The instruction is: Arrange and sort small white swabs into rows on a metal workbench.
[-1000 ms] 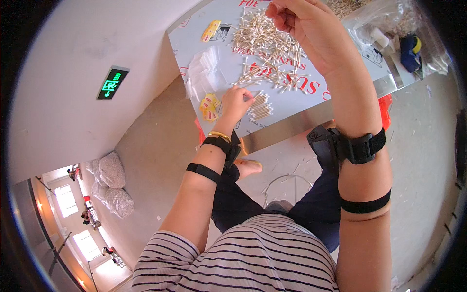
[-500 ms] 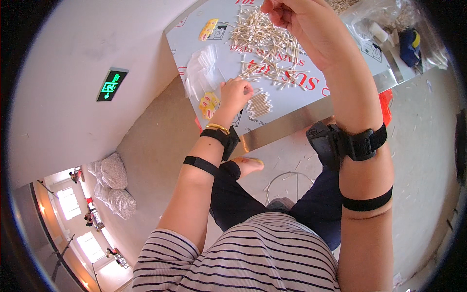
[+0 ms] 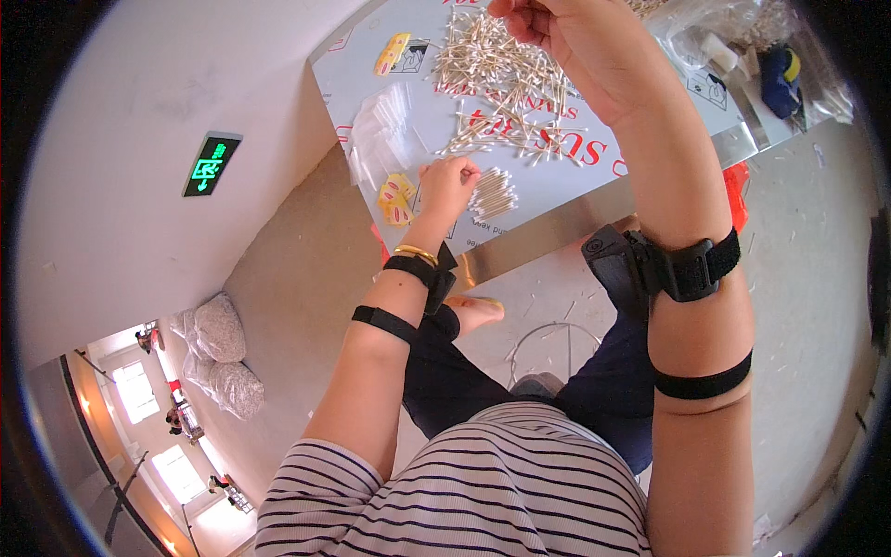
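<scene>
On the metal-sheet table (image 3: 548, 190), a loose pile of cotton swabs (image 3: 483, 56) spreads across the far middle. Over its right side reaches my right hand (image 3: 548, 28), fingers curled inward; what they pinch, if anything, is hidden. My left hand (image 3: 447, 184) is closed near the table's front edge, its fingertips bent together, and I cannot make out anything in them. Right beside it lies a small, neatly lined-up group of cotton swabs (image 3: 494, 195). Clear plastic sleeves (image 3: 380, 135) are stacked left of my left hand, with yellow printed cards (image 3: 396, 198) just below them.
Another yellow card (image 3: 393, 54) lies at the far left of the table. A large clear plastic bag (image 3: 715, 42) and a dark blue item with a yellow band (image 3: 781, 82) occupy the right end. Full sacks (image 3: 223, 353) stand on the floor at left, by the wall.
My right hand has shifted slightly left and toward the far edge over the swab pile. My left hand stays beside the lined-up swabs, almost unmoved.
</scene>
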The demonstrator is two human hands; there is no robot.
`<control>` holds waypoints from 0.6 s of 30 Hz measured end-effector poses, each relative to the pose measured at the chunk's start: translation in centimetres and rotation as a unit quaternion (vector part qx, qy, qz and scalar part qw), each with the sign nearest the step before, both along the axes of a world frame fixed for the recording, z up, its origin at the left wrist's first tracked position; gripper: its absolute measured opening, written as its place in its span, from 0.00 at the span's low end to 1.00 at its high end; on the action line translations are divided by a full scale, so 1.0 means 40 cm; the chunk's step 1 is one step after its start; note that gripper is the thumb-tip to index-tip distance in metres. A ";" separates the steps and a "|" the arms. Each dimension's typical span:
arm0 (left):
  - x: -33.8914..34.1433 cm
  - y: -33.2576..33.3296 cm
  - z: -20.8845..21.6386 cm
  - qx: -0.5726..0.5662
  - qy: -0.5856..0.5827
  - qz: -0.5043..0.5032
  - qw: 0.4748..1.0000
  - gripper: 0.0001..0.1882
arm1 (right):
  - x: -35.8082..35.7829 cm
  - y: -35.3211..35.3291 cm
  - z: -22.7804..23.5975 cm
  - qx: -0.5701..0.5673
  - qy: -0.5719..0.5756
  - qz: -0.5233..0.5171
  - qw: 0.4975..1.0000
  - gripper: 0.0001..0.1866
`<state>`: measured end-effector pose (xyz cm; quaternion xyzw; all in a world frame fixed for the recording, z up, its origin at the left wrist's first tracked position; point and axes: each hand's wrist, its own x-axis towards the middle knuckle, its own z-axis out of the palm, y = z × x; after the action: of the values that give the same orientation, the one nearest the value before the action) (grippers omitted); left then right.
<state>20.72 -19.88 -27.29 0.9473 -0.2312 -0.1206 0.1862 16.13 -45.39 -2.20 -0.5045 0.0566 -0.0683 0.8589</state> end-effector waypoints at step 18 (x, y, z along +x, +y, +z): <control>0.046 -0.010 -0.008 0.013 -0.126 -0.017 0.992 0.06 | -0.007 0.003 0.015 -0.019 0.015 0.000 1.000 0.12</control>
<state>22.58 -20.28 -27.61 0.9531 -0.2674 -0.0068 0.1417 15.86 -45.26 -1.62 -0.5220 0.0676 -0.0618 0.8480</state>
